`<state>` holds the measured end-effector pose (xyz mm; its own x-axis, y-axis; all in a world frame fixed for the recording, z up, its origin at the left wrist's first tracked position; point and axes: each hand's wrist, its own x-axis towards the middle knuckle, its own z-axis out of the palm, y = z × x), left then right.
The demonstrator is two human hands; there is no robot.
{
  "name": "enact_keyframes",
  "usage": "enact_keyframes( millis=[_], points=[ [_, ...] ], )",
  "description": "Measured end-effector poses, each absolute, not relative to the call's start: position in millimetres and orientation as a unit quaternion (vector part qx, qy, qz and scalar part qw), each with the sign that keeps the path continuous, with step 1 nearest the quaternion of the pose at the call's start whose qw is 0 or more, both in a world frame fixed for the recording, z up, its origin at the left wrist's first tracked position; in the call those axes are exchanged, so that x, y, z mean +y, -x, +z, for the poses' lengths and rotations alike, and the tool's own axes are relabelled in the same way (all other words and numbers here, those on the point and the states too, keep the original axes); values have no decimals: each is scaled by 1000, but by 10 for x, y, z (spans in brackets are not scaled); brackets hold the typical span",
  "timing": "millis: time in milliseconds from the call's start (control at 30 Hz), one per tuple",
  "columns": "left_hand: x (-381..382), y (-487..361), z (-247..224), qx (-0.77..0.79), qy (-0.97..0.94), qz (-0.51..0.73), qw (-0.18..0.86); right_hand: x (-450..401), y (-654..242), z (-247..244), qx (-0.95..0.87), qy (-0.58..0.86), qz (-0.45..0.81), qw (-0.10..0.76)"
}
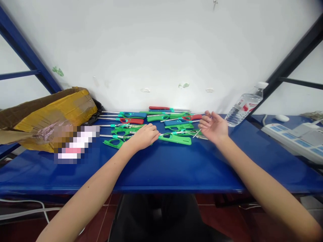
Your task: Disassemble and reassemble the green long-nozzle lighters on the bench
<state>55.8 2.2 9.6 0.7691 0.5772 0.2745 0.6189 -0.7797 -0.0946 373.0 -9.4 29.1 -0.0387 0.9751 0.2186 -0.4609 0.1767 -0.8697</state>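
My left hand (146, 136), its fingers closed, grips the metal rod end of a green lighter (176, 138) lying at the front of a group of lighters. My right hand (214, 127) is palm up with its fingers loosely curled and apart, at the right end of the group. A thin pale piece (197, 133) shows beside its fingers; whether they touch it is unclear. Behind the hands lie a red lighter (131, 120), a blue lighter (136, 115) and several green handle shells, one of them (113, 143) left of my left hand.
A cardboard box with yellow tape (58, 117) sits at the left of the blue table (161, 168). A clear water bottle (241, 108) stands tilted at the right, near a white power strip (292, 137) and a white mouse (282, 118). A white wall rises behind.
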Motion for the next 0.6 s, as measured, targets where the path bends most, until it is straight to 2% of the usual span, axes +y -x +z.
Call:
enact_keyframes(
  millis=[267, 600],
  points=[
    [18, -574, 89, -333, 931, -138, 63, 67, -3365, 379, -508, 309, 518, 615],
    [-73, -637, 98, -338, 922, -187, 11, -33, -3361, 420, -462, 290, 579, 607]
  ],
)
